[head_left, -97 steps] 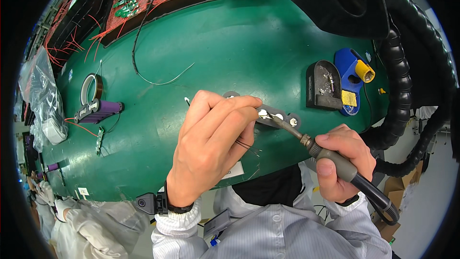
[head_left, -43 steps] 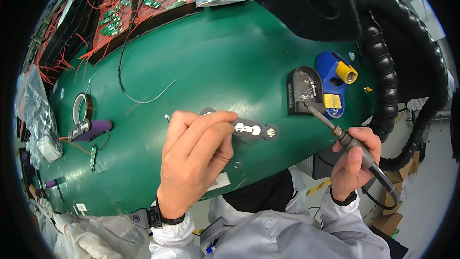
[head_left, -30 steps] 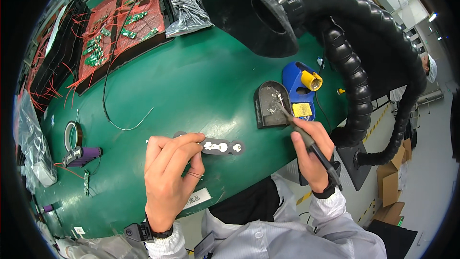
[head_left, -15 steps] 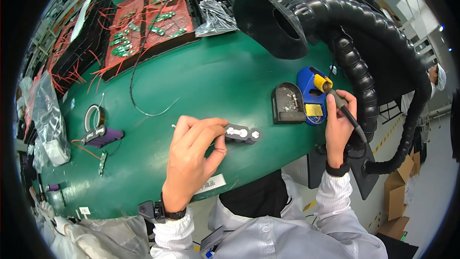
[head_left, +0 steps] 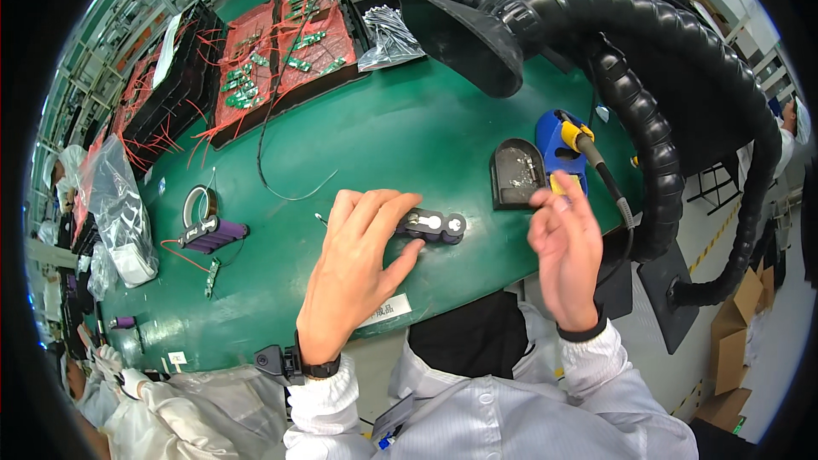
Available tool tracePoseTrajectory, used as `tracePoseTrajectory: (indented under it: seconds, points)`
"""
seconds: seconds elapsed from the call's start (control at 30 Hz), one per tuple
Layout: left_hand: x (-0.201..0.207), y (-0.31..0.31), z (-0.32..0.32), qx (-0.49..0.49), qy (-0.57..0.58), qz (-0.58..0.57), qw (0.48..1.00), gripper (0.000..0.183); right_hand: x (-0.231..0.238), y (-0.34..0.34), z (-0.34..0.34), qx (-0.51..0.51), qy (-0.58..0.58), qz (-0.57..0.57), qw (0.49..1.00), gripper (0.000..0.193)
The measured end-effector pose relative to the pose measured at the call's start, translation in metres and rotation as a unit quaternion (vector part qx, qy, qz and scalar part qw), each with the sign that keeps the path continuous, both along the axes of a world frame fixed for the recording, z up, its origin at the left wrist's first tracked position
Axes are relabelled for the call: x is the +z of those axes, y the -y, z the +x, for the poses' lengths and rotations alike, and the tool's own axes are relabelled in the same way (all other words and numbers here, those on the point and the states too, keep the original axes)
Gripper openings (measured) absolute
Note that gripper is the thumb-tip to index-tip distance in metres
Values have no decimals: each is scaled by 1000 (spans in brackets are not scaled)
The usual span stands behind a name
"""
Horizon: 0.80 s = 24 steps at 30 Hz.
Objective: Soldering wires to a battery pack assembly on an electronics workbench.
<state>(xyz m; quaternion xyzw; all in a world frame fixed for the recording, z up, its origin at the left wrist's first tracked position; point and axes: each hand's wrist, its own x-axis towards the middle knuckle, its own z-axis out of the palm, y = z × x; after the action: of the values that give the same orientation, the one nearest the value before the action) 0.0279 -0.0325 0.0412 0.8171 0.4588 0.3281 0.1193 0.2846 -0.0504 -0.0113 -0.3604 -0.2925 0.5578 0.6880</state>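
A dark battery pack (head_left: 434,226) with pale metal tabs on top lies on the green table before me. My left hand (head_left: 354,268) is closed round its left end, fingers at the far side and thumb at the near side. My right hand (head_left: 564,255) hovers over the table's right part, holding nothing, its fingers stretched and slightly blurred. Just beyond it, a soldering iron (head_left: 600,166) rests in a blue stand (head_left: 552,130) with a yellow holder. Beside the stand is a black scoop-shaped tray (head_left: 504,196) with solder bits inside.
A purple battery pack (head_left: 220,237), tape roll (head_left: 197,204) and small circuit board (head_left: 212,278) lie at left. Trays of circuit boards with red wires (head_left: 247,119) stand far left. A black fume hose (head_left: 635,13) and hood (head_left: 469,43) arch over the right. A co-worker's sleeve (head_left: 170,409) shows lower left.
My right hand has let go of the soldering iron, now left in its stand, and moved left toward the tray. My left thumb and fingers have spread wider at the battery pack.
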Motion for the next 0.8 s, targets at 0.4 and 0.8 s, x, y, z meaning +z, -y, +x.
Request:
tracePoseTrajectory:
  seconds: [0.4,0.8]
  points:
    - [-5,-5,8,4,13,-32,999,61,-17,47,-35,35,421,110,900,61]
    - [-3,27,14,-6,210,-68,975,69,-37,26,-60,170,122,58,976,59]
